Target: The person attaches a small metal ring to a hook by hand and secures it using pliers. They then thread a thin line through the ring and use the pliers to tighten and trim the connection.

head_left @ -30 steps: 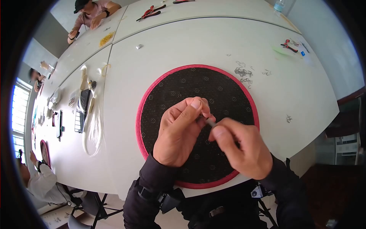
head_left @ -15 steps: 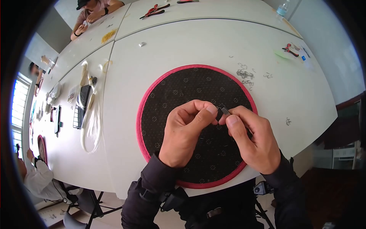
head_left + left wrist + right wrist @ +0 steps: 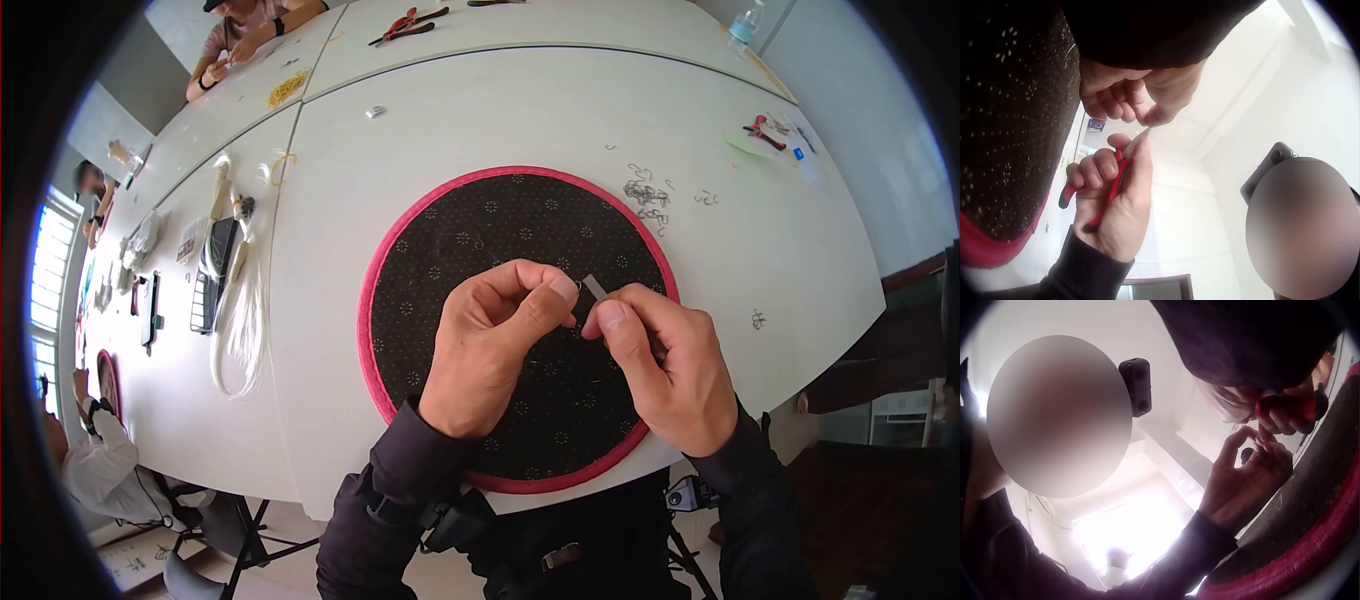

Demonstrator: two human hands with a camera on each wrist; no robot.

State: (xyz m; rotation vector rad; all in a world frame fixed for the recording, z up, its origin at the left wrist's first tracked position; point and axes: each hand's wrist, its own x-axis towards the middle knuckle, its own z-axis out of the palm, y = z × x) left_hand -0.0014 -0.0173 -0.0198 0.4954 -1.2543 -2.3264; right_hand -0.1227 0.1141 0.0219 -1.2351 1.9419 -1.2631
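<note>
Head view: just to two o'clock of the round mat's [image 3: 412,310] centre, a thin wire piece [image 3: 577,284] seems to be pinched between thumb and forefinger of the left hand [image 3: 490,350]. Pliers [image 3: 594,287] are gripped in the right hand [image 3: 672,365], their handles wrapped by curled fingers; their tip is pointed between ten and eleven o'clock, near the left fingertips. Whether anything is clamped in the pliers' jaws cannot be told.

The step in hand is judged to be the working of the small piece with the tool. For the next move, a steady left pinch and a careful alignment of the tip with the piece would be called for.

Loose wire bits [image 3: 645,192] are heaped beyond the mat's rim, between one and two o'clock, on the bare table [image 3: 330,420] rather than in a container. A clear bottle [image 3: 746,24] is seen far off at one o'clock, and a whitish plastic bag [image 3: 145,240] towards nine; the contents of both cannot be made out.
</note>
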